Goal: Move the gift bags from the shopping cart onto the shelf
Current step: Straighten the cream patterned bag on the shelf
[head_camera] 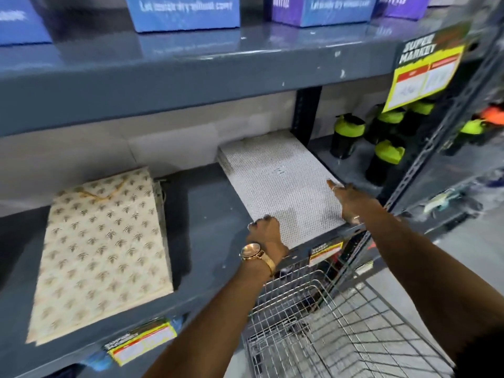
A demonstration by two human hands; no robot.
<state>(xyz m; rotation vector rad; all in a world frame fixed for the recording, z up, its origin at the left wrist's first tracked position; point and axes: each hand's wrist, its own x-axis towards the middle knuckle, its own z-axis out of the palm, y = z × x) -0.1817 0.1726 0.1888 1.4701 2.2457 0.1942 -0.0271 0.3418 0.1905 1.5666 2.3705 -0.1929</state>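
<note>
A stack of white dotted gift bags [275, 181] lies flat on the grey shelf [207, 211], at its right end by the upright post. My left hand [264, 230] has its fingers curled against the stack's near left corner. My right hand [351, 200] lies flat with fingers stretched along the stack's right edge. A cream gift bag with a gold bee pattern [103, 249] lies flat on the left part of the same shelf, on top of others. The wire shopping cart [327, 323] stands below my arms; I see no bags in its visible part.
Blue and purple boxes [185, 15] stand on the shelf above. Black bottles with lime-green lids [381, 156] fill the neighbouring bay to the right. Yellow price tags [141, 342] hang on the shelf's front edge, and a bigger sign [428, 69] hangs on the right post.
</note>
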